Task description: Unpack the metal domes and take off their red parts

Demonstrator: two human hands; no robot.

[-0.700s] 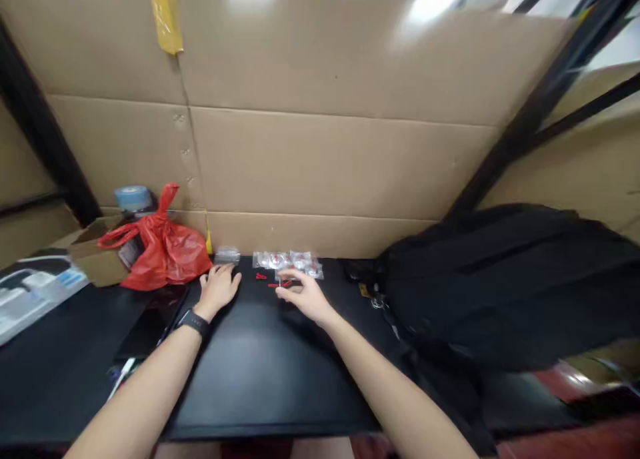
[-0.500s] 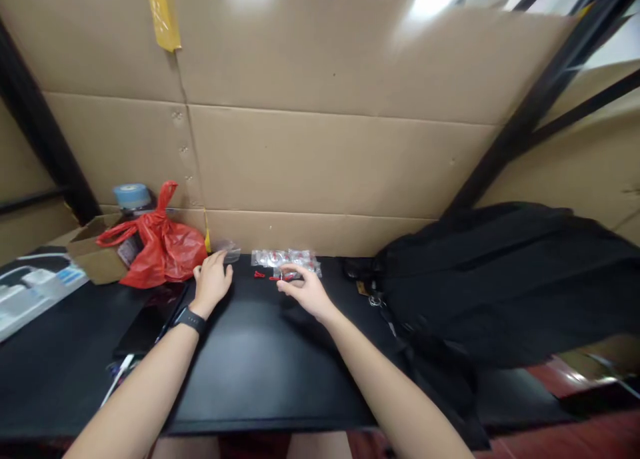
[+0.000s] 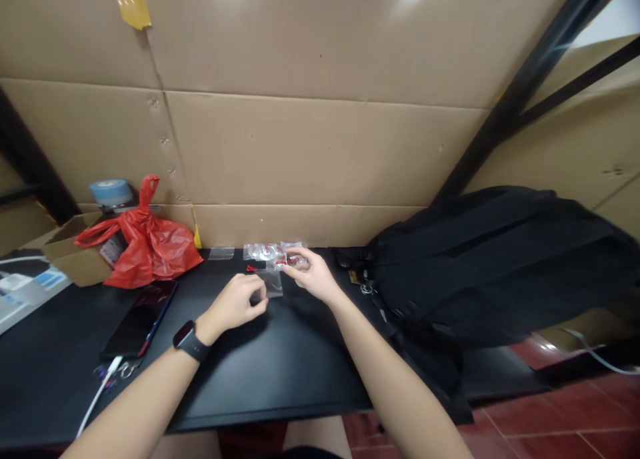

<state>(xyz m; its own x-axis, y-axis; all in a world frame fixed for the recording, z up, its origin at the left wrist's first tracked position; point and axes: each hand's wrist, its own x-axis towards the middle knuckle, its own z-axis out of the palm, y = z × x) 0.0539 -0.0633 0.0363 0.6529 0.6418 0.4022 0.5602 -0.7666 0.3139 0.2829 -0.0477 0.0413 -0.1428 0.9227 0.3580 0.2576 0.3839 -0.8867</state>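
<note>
Plastic bag [image 3: 274, 283] in left hand [image 3: 239, 303] looks clear, flat.

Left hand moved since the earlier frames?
Yes. The left hand has moved right, away from the red bag, and closer to the right hand.

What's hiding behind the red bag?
Behind the red bag, you can see a blue-lidded container and part of a box. The bag covers the rest, so I can't tell what else is there.
</note>
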